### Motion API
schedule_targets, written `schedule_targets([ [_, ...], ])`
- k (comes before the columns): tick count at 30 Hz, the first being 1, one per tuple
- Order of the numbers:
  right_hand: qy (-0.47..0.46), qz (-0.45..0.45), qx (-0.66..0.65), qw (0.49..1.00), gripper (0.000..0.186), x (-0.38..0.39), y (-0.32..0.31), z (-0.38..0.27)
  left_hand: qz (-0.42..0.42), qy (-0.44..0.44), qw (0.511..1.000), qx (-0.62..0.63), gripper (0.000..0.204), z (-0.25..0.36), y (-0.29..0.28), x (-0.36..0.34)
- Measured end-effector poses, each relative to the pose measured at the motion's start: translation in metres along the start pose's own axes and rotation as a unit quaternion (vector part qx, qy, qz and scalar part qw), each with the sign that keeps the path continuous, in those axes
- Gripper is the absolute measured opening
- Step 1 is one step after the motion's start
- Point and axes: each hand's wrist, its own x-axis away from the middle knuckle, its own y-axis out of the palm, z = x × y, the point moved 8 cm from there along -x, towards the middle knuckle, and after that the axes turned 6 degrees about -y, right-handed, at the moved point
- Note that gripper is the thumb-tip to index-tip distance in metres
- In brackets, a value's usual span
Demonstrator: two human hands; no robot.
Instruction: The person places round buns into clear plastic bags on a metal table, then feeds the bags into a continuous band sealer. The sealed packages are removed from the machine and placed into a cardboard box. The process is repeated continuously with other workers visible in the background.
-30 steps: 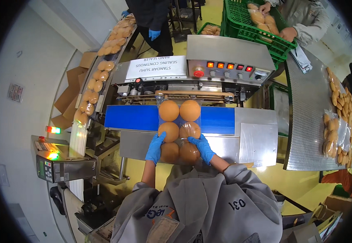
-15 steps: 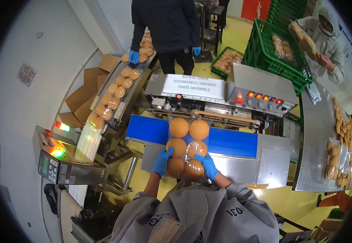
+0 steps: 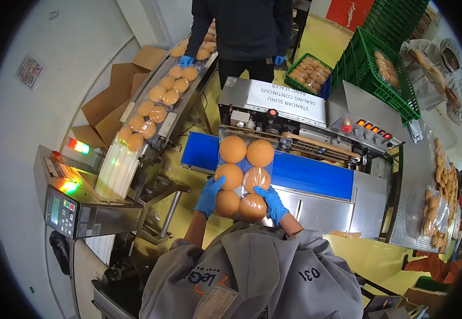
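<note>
Yellow floor (image 3: 385,274) is showing between the machines around you, and a steel bench (image 3: 409,173) is standing to your right with more buns (image 3: 446,178) heaped on it. Ahead of you, a pack of six buns (image 3: 256,179) in clear plastic is overlapping the blue belt (image 3: 313,175), its far end reaching toward the steel machine (image 3: 368,106) and its near end pointing at your chest. Your left hand (image 3: 208,196) is gripping the pack's left side, fingers partly curled; your right hand (image 3: 273,204) is holding the opposite side, also half closed.

Filling is looking finished here: six buns are sitting in two columns of three. Whether the far edge is sealed, you can't be sure from this angle. On the left conveyor (image 3: 116,178), bagged buns (image 3: 157,114) are lying in a line, a co-worker's hand (image 3: 187,61) near them; the bench heap is seemingly what's left.
</note>
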Motion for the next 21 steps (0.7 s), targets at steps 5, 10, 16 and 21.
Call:
schedule_targets([
  [5, 0.002, -0.024, -0.004, 1.0, 0.047, -0.002, 0.029, 0.009, 0.02, -0.029, 0.999, -0.029, 0.044, 0.008, -0.026, 0.014],
  [10, -0.027, -0.031, 0.101, 0.994, 0.047, 0.005, 0.045, 0.037, 0.085, -0.01, 0.996, -0.035, 0.048, 0.002, -0.056, 0.044],
  [16, 0.013, -0.193, 0.244, 0.95, 0.048, 0.022, 0.119, 0.077, 0.03, -0.038, 0.999, 0.02, 0.041, -0.041, -0.121, 0.107],
  [21, 0.069, -0.325, 0.256, 0.908, 0.036, 0.036, 0.197, 0.143, 0.274, -0.02, 0.937, 0.214, 0.034, -0.118, -0.25, 0.224],
])
